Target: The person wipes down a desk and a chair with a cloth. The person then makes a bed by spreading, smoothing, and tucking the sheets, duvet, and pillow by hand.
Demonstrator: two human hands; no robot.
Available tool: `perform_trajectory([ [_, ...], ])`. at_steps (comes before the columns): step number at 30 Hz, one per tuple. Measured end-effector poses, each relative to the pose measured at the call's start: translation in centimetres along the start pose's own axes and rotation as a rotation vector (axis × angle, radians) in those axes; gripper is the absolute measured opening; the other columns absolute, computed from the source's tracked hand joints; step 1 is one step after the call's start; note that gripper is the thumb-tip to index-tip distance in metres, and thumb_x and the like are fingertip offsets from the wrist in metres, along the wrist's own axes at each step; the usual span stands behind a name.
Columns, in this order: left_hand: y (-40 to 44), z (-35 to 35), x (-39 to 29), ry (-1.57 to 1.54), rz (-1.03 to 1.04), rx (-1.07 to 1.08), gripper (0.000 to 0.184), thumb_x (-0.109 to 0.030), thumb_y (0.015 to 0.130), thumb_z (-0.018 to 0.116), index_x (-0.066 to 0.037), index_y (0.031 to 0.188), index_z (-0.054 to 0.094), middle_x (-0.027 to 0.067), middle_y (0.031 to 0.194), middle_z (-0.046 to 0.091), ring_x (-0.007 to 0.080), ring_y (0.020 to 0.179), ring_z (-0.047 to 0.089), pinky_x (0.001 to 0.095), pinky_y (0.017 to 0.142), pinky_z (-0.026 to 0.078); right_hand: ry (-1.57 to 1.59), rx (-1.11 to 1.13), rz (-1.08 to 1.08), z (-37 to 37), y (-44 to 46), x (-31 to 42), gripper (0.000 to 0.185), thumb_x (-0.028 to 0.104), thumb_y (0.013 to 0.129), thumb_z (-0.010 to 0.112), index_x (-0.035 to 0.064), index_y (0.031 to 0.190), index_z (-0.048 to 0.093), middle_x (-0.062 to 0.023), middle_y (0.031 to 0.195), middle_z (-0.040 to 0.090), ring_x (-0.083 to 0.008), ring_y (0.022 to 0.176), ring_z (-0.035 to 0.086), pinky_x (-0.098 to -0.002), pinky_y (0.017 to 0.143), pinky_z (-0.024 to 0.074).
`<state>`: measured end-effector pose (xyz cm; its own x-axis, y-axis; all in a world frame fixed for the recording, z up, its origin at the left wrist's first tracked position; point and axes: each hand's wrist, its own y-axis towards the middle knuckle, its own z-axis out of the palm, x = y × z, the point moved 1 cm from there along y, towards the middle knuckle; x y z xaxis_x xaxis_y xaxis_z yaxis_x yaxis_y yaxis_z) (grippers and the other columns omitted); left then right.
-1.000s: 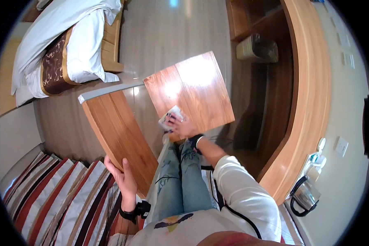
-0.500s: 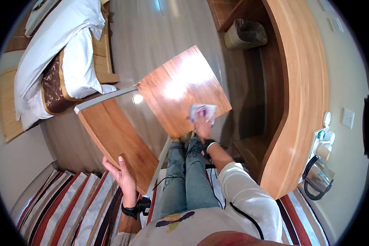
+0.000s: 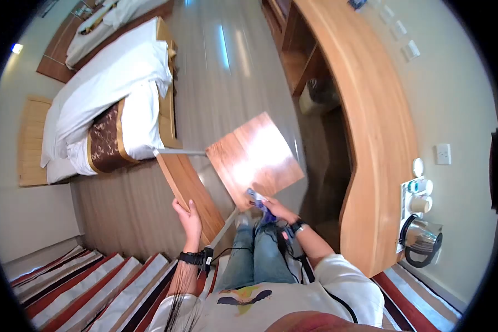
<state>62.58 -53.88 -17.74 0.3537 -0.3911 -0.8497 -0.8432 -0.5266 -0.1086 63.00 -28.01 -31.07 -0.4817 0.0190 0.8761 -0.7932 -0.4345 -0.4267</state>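
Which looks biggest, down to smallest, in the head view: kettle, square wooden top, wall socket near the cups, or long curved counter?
1. Long curved counter
2. Square wooden top
3. Kettle
4. Wall socket

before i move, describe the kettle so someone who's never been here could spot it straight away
Along the right side runs a long, curved wooden counter. Follow it to its near end, where small pale cups stand in a row. The kettle comes just after them, bigger than any cup, with a shiny metal body and black handle.
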Motion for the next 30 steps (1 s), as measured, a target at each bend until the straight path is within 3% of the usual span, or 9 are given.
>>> perform_trajectory([
  [4, 0.5, 0.5, 1.0, -0.078, -0.005, 0.022, 0.043, -0.014, 0.079, 0.046, -0.001, 0.113, 0.023, 0.0207, 0.107, 0.039, 0.0271, 0.1, 0.04, 0.0327, 0.085, 0.03, 0.198, -0.459, 0.108, -4.3, -9.0, 13.1, 0.03, 0.026, 0.085, 0.035, 0.0039, 0.099, 0.05, -0.0023, 0.085, 0.053, -0.0095, 0.074, 0.049, -0.0239, 0.066, 0.0403],
  [6, 1.0, 0.6, 1.6, -0.074, 0.037, 0.046, 0.048, -0.014, 0.077, 0.048, 0.001, 0.114, 0.021, 0.023, 0.11, 0.037, 0.0297, 0.103, 0.038, 0.0336, 0.087, 0.029, 0.187, -0.781, -0.16, -6.8, -13.1, 16.1, 0.03, 0.026, 0.085, 0.035, 0.0046, 0.1, 0.049, -0.002, 0.079, 0.052, -0.0091, 0.066, 0.048, -0.0234, 0.059, 0.0403],
  [11, 1.9, 0.8, 2.6, 0.114, 0.07, 0.091, 0.055, -0.016, 0.073, 0.052, 0.005, 0.113, 0.021, 0.0278, 0.109, 0.034, 0.0376, 0.103, 0.035, 0.0362, 0.087, 0.028, -0.262, -1.165, -0.16, -13.1, -23.7, 18.9, 0.038, 0.031, 0.083, 0.037, 0.0003, 0.103, 0.044, -0.0098, 0.089, 0.052, -0.0175, 0.085, 0.049, -0.0298, 0.075, 0.0382],
  [13, 2.4, 0.6, 2.5, 0.068, 0.043, 0.192, 0.065, -0.024, 0.072, 0.055, 0.005, 0.116, 0.017, 0.0281, 0.116, 0.026, 0.0383, 0.109, 0.026, 0.0381, 0.09, 0.025, -1.206, -1.407, -0.32, -13.5, -26.2, 19.0, 0.045, 0.029, 0.081, 0.041, 0.0008, 0.116, 0.034, -0.018, 0.116, 0.038, -0.0257, 0.11, 0.035, -0.0353, 0.09, 0.0254],
  [14, 2.7, 0.6, 2.3, 0.059, 0.067, 0.206, 0.065, -0.024, 0.072, 0.055, 0.005, 0.116, 0.017, 0.0281, 0.116, 0.026, 0.0383, 0.109, 0.026, 0.0381, 0.09, 0.025, -1.202, -1.438, -0.32, -13.3, -27.0, 18.5, 0.045, 0.029, 0.081, 0.041, 0.0008, 0.116, 0.034, -0.018, 0.116, 0.038, -0.0257, 0.11, 0.035, -0.0353, 0.09, 0.0254],
  [18, 5.0, -0.1, 2.9, 0.22, -0.077, 0.267, 0.088, -0.041, 0.067, 0.057, 0.007, 0.12, 0.006, 0.0252, 0.124, 0.011, 0.0369, 0.115, 0.015, 0.043, 0.094, 0.016, -1.208, -1.475, 0.339, -11.6, -28.3, 12.4, 0.062, 0.03, 0.078, 0.046, 0.0068, 0.126, 0.014, -0.0207, 0.13, 0.01, -0.0331, 0.119, 0.016, -0.0378, 0.096, 0.0136],
  [22, 10.7, -1.9, 3.0, 0.251, 0.128, 0.169, 0.087, -0.042, 0.066, 0.059, 0.007, 0.119, 0.011, 0.0265, 0.123, 0.012, 0.0371, 0.114, 0.017, 0.0423, 0.094, 0.016, -0.389, -1.55, -0.219, -7.1, -26.0, 8.0, 0.055, 0.023, 0.078, 0.048, -0.0034, 0.12, 0.024, -0.0233, 0.117, 0.034, -0.0301, 0.11, 0.033, -0.0353, 0.09, 0.026],
  [26, 18.2, -2.6, 1.5, 0.308, 0.231, 0.278, 0.085, -0.042, 0.063, 0.061, 0.007, 0.117, 0.018, 0.025, 0.121, 0.017, 0.0366, 0.111, 0.021, 0.0397, 0.093, 0.019, 0.29, -1.177, 0.024, 4.1, -20.2, 6.8, 0.04, 0.029, 0.078, 0.048, 0.0053, 0.109, 0.041, -0.0052, 0.094, 0.05, -0.0153, 0.082, 0.048, -0.0264, 0.071, 0.0393],
  [30, 25.7, 0.1, 4.2, 0.197, 0.096, 0.658, 0.08, -0.043, 0.064, 0.06, 0.002, 0.118, 0.023, 0.0217, 0.122, 0.018, 0.0349, 0.105, 0.032, 0.0445, 0.081, 0.034, 0.53, -0.837, 0.253, 13.0, -12.9, 2.1, 0.049, 0.036, 0.077, 0.049, 0.0059, 0.113, 0.036, -0.0076, 0.105, 0.043, -0.0185, 0.08, 0.05, -0.0292, 0.066, 0.0431],
])
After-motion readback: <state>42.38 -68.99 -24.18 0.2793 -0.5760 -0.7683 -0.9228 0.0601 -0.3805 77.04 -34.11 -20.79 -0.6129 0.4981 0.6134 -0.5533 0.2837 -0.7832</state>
